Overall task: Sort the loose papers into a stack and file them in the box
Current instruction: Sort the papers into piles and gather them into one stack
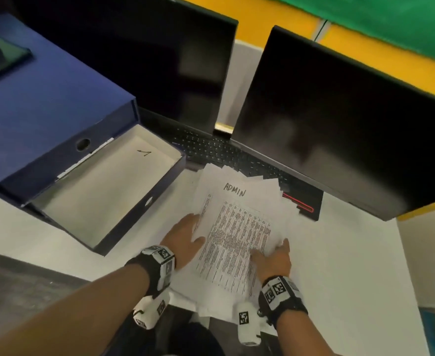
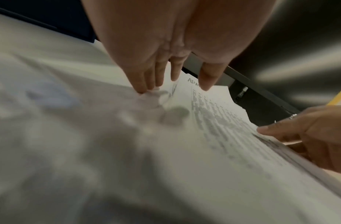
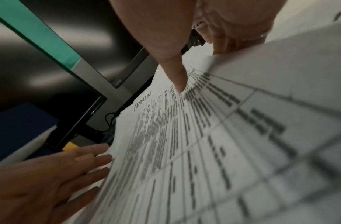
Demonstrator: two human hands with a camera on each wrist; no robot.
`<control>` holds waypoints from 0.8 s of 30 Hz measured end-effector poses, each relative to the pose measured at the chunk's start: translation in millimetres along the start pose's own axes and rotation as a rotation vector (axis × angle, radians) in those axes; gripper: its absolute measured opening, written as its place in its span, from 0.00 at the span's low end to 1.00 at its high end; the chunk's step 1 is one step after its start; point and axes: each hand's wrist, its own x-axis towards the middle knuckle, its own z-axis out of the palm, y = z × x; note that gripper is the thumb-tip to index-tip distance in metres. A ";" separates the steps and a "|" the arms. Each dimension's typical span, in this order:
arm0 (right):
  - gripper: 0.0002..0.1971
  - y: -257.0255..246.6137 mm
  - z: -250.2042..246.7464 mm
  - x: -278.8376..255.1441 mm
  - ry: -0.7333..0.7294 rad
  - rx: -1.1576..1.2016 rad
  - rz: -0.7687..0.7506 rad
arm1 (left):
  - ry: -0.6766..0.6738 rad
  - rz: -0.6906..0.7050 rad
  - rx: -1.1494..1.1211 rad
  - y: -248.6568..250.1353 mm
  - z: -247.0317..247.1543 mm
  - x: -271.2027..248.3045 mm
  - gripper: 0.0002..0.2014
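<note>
A loose, fanned pile of printed papers [image 1: 237, 227] lies on the white desk, its top sheet headed "ADMIN". My left hand [image 1: 185, 236] lies flat against the pile's left edge; the left wrist view shows its fingers [image 2: 156, 72] straight, their tips at the sheet edges. My right hand [image 1: 275, 258] pinches the pile's right edge, thumb [image 3: 175, 72] on the top sheet and the other fingers curled beneath. The open blue file box [image 1: 134, 219] stands to the left of the papers, its pale inside bare apart from a small mark.
Two dark monitors [image 1: 339, 124] stand behind the papers, with a black keyboard [image 1: 211, 147] under the pile's far edge. The box's blue lid [image 1: 44, 98] is folded back at the far left. The near edge of the white desk [image 1: 339, 265] runs just under my wrists.
</note>
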 end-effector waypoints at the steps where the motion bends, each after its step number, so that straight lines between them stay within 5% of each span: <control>1: 0.48 -4.5 1.0 -3.0 -0.016 0.012 0.009 | 0.028 -0.024 -0.054 -0.2 -1.4 1.8 0.34; 6: 0.29 -27.8 12.2 -18.3 -0.050 -0.028 -0.042 | 0.061 -0.231 -0.315 10.9 -17.6 8.1 0.37; 10: 0.18 -29.2 5.1 -17.2 -0.106 0.171 -0.137 | 0.074 -0.245 -0.354 9.8 -22.8 4.8 0.26; 15: 0.20 -25.0 -17.8 -11.1 -0.135 0.384 -0.174 | 0.164 -0.171 -0.454 17.1 -27.3 -1.6 0.12; 18: 0.34 -21.0 -21.1 7.4 0.027 0.027 -0.158 | 0.298 -0.140 -0.357 38.2 -39.2 -6.8 0.02; 21: 0.51 -12.2 -16.7 16.4 -0.070 -0.534 -0.160 | 0.361 -0.098 -0.234 51.3 -53.1 -5.7 0.05; 24: 0.53 -4.3 -8.6 11.9 -0.113 -0.709 -0.172 | 0.379 -0.073 -0.189 56.8 -65.6 -8.3 0.05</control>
